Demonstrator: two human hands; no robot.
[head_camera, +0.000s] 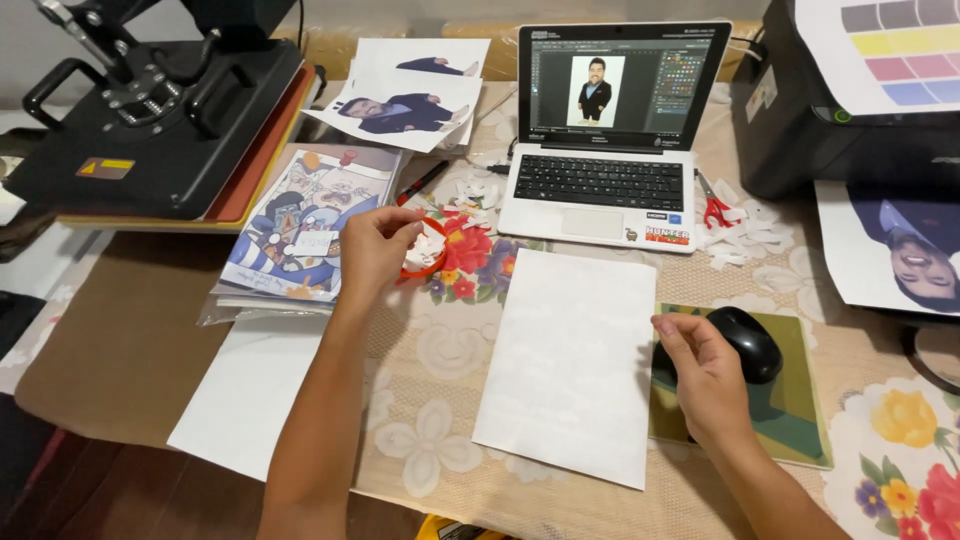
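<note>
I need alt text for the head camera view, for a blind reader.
A person's left hand grips a red tape roll while the right hand touches a white sheet beside a black mouse, before an open laptop.
</note>
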